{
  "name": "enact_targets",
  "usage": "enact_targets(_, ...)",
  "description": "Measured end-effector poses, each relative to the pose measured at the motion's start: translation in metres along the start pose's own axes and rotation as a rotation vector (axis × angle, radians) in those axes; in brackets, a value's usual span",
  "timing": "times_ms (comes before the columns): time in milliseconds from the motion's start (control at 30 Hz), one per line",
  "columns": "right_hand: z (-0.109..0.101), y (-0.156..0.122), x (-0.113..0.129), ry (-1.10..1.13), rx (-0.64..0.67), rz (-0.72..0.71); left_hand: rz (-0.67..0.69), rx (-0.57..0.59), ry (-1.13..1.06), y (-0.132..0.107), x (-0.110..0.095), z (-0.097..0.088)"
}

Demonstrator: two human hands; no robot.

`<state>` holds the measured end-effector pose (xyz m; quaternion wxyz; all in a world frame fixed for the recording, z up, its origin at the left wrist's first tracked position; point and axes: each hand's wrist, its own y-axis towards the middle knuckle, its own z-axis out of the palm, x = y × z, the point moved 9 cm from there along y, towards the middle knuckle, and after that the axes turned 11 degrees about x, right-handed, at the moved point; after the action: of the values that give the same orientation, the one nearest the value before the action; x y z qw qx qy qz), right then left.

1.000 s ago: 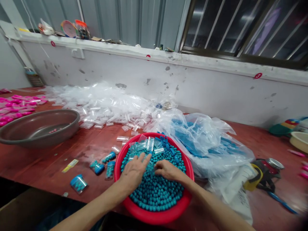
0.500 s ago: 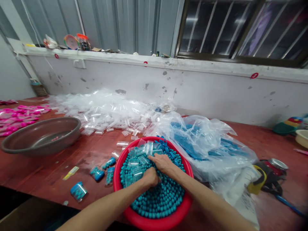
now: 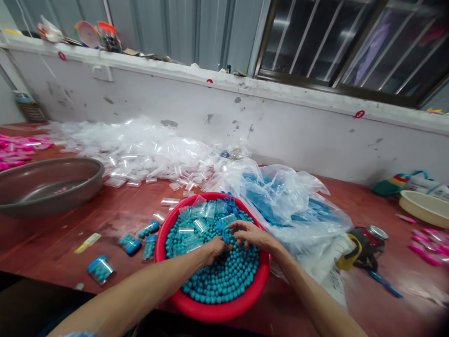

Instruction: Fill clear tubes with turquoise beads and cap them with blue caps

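A red basin (image 3: 160, 243) holds turquoise beads (image 3: 220, 285), clear plastic tubes (image 3: 185, 230) and blue plastic pieces (image 3: 229, 202) along its far rim. My left hand (image 3: 214, 249) is closed low over the beads, with a small blue plastic piece (image 3: 223, 230) standing up at its fingertips. Just right of it, my right hand (image 3: 250, 235) hovers with bent fingers apart, fingertips close to that piece and to a clear tube (image 3: 228, 220). Whether they touch either one I cannot tell. Left of the basin lie several bead-filled tubes with blue ends (image 3: 101, 270).
A heap of clear plastic tubes (image 3: 140, 150) runs along the wall. Behind and right of the basin lies a clear bag of blue pieces (image 3: 277, 201). A grey-brown basin (image 3: 84, 187) stands left, a cream basin (image 3: 426, 208) far right, near pink pieces (image 3: 430, 243).
The view has shifted to the right. My right hand has drawn back from the clear tubes toward my left hand, and a blue piece now shows at my left fingertips.
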<state>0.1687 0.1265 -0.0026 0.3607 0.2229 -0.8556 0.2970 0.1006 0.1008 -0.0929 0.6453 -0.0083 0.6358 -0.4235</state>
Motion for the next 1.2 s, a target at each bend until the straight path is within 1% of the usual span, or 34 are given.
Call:
enact_targets(167, -0.004, -0.016, -0.011, 0.165, -0.116, 0.021, 0.045, 0.019, -0.101, -0.018, -0.011, -0.002)
enact_targets(267, -0.001, -0.017, -0.015, 0.178, -0.100, 0.023, 0.058, 0.025, -0.148, -0.033, -0.015, -0.007)
enact_targets(300, 0.000, -0.018, -0.015, 0.119, -0.092, 0.030, 0.064, 0.024, -0.161, -0.038, -0.016, -0.008)
enact_targets(367, -0.003, -0.018, -0.011, -0.086, -0.114, 0.042, 0.082, 0.020, -0.180, -0.048, -0.018, -0.010)
enact_targets(433, -0.006, -0.019, -0.003, -0.285, -0.180, 0.040, 0.104, 0.018, -0.185, -0.059, -0.020, -0.011)
enact_targets(467, -0.005, -0.019, 0.001, -0.347, -0.209, 0.035, 0.114, 0.012, -0.177, -0.064, -0.021, -0.011)
enact_targets(500, -0.002, -0.018, 0.005, -0.381, -0.224, 0.032, 0.127, 0.000, -0.165, -0.069, -0.021, -0.012)
enact_targets(567, 0.012, -0.013, 0.013, -0.430, -0.202, 0.023, 0.172, -0.047, -0.136, -0.078, -0.023, -0.016)
enact_targets(633, 0.031, -0.007, 0.021, -0.485, -0.134, -0.001, 0.235, -0.121, -0.110, -0.085, -0.025, -0.023)
enact_targets(700, 0.042, -0.004, 0.027, -0.528, -0.076, -0.019, 0.268, -0.178, -0.103, -0.089, -0.024, -0.026)
enact_targets(733, 0.041, -0.004, 0.029, -0.545, -0.073, -0.014, 0.259, -0.192, -0.105, -0.089, -0.022, -0.026)
enact_targets(767, 0.035, -0.004, 0.030, -0.563, -0.096, 0.005, 0.239, -0.192, -0.113, -0.087, -0.019, -0.024)
enact_targets(833, 0.012, -0.006, 0.029, -0.600, -0.195, 0.082, 0.197, -0.160, -0.141, -0.083, -0.014, -0.017)
enact_targets(900, -0.014, -0.007, 0.025, -0.637, -0.309, 0.193, 0.184, -0.117, -0.165, -0.081, -0.011, -0.009)
enact_targets(967, -0.029, -0.006, 0.018, -0.668, -0.371, 0.296, 0.178, -0.066, -0.165, -0.079, -0.010, -0.001)
enact_targets(1000, -0.031, -0.004, 0.014, -0.679, -0.377, 0.331, 0.166, -0.045, -0.154, -0.078, -0.009, 0.002)
enact_targets(1067, -0.026, -0.002, 0.008, -0.697, -0.360, 0.356, 0.132, -0.034, -0.121, -0.078, -0.005, 0.004)
enact_targets(1133, -0.016, -0.002, 0.004, -0.708, -0.333, 0.339, 0.112, -0.060, -0.100, -0.080, -0.002, 0.001)
enact_targets(1200, -0.007, -0.005, 0.003, -0.709, -0.306, 0.300, 0.120, -0.080, -0.099, -0.082, -0.002, -0.002)
